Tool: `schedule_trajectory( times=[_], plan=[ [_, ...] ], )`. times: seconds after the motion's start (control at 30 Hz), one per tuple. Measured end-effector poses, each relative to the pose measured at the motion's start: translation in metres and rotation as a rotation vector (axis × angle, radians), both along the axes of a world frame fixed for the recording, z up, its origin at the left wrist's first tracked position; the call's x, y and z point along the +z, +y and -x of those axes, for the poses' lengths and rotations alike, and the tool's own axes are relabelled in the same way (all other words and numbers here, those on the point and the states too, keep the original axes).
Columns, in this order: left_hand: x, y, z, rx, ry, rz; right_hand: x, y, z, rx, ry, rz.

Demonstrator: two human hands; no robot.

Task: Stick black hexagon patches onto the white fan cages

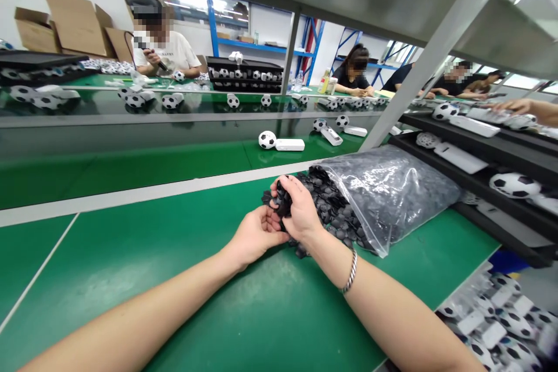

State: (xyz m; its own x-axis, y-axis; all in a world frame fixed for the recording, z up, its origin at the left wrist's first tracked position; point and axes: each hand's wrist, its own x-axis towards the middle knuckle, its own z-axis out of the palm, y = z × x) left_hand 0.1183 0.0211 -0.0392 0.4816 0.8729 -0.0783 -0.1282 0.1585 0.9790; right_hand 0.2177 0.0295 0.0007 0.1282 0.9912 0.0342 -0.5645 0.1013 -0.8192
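Both hands meet at the mouth of a clear plastic bag (392,186) lying on its side, from which a heap of small, flat black plastic pieces (333,209) spills onto the green table. Several of these pieces are gripped in my right hand (301,209), its fingers curled over them. My left hand (255,235) presses against it from the left, fingers curled in around the same clump; its fingertips are partly hidden. A bracelet circles my right wrist.
Beyond a pale ledge runs a green conveyor (209,154) with white football-headed devices (290,144). Black trays (462,157) of similar devices are stacked at right, beside a slanted metal post (436,58). More devices (501,314) lie below the table's right edge. Several co-workers sit opposite.
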Motion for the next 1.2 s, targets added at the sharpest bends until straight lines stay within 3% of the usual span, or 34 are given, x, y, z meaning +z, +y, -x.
schedule_trajectory(
  times=[0.2,0.37,0.73,1.2],
  plan=[
    [-0.005,0.0,0.0,0.034,0.039,-0.124,-0.006,-0.002,0.008,0.005,-0.07,-0.01],
    [-0.007,0.002,-0.001,0.024,-0.002,-0.074,-0.006,-0.001,0.01,-0.034,-0.112,-0.025],
    [0.001,-0.001,0.002,0.113,0.147,-0.133,-0.01,0.0,0.01,-0.017,-0.138,-0.081],
    [0.001,-0.001,0.005,0.089,0.155,-0.158,-0.011,-0.001,0.009,-0.033,-0.186,-0.123]
  ],
)
